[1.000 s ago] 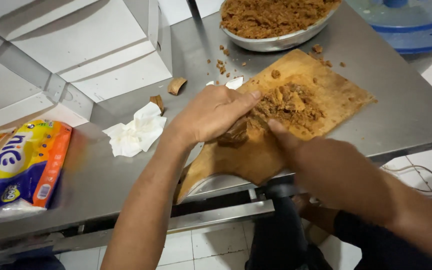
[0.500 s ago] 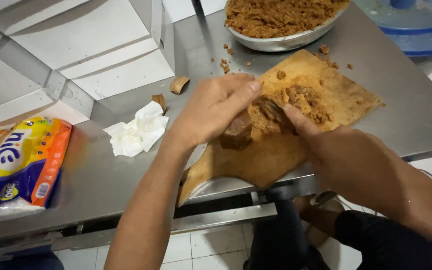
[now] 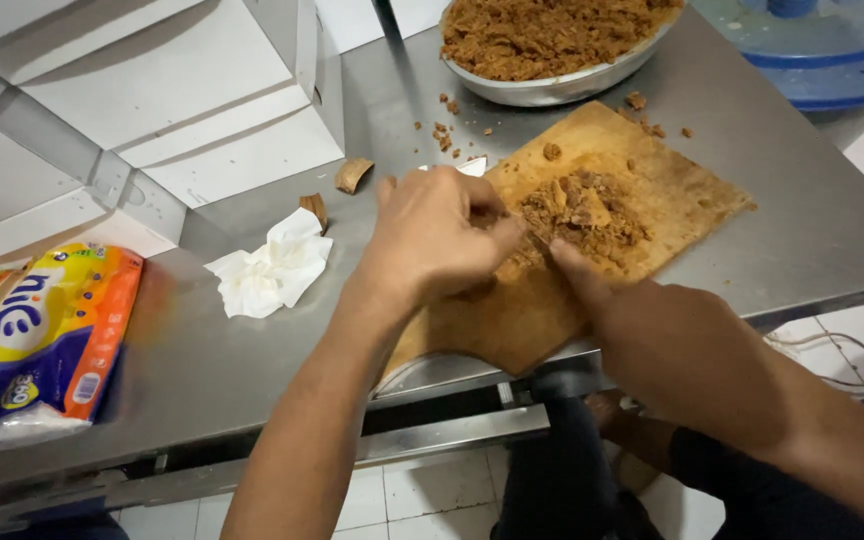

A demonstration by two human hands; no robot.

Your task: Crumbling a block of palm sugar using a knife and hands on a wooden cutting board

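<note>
A wooden cutting board [image 3: 652, 200] lies on the steel table, its near corner overhanging the front edge. A pile of brown crumbly bits [image 3: 587, 210] sits in the board's middle. My left hand [image 3: 432, 240] is curled, knuckles up, over the board's left part, closed on a dark brown block that it almost wholly hides. My right hand [image 3: 642, 325] reaches in from the lower right. Its fingertips are bunched and touch the near edge of the pile, close to my left fingers. Whether they pinch anything is hidden.
A metal bowl [image 3: 562, 90] heaped with the same brown crumbs stands behind the board. Crumpled white tissue [image 3: 272, 265] and two brown chips [image 3: 352, 175] lie left of my hand. A tissue pack [image 3: 47, 335] is far left, white boxes [image 3: 152, 110] behind, a blue tub [image 3: 832, 55] at right.
My left hand has rolled over and lowered onto the board, covering the brown block seen before. My right fingers have drawn in close to the pile. The view has shifted slightly.
</note>
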